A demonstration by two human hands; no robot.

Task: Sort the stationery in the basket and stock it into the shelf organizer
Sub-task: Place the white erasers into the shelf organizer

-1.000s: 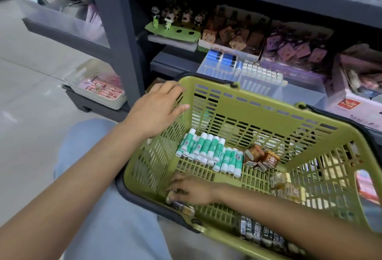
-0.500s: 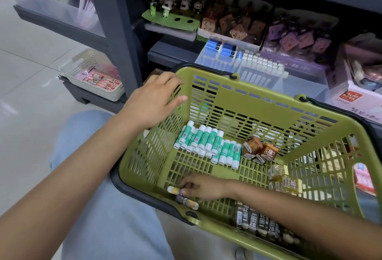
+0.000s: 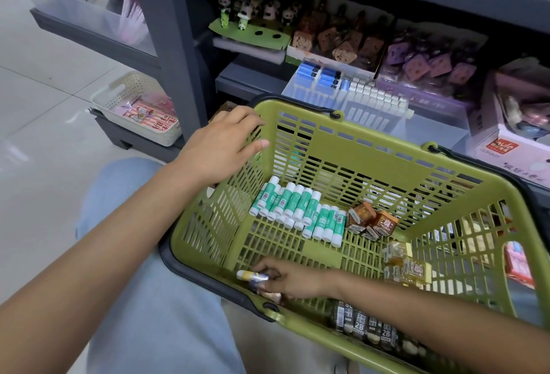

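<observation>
Head view, basket: a green plastic shopping basket (image 3: 351,141) with a dark handle is resting against the person's lap, its far rim lying just in front of the shelf.
Left hand: the left hand (image 3: 221,147) is lying flat over the basket's far-left corner, fingers spread and loosely open, gripping nothing.
Right hand: the right hand (image 3: 290,280) is reaching down to the basket floor near the near-left corner, fingers curled around a small glue stick (image 3: 253,276) with a white cap and yellow band.
Green glue sticks: a row of green-and-white glue sticks (image 3: 297,210) is lying on the basket floor toward the far-left side.
Brown erasers: a small pile of brown boxed erasers (image 3: 372,220) is sitting just right of that row.
Clear packets: yellowish clear packets (image 3: 406,266) are lying by the right wall.
2B packs: dark packs marked 2B (image 3: 366,326) are lining the near wall.
Shelf organizer: a clear divided organizer (image 3: 351,97) on the shelf is holding blue and white items, just beyond the far rim.
</observation>
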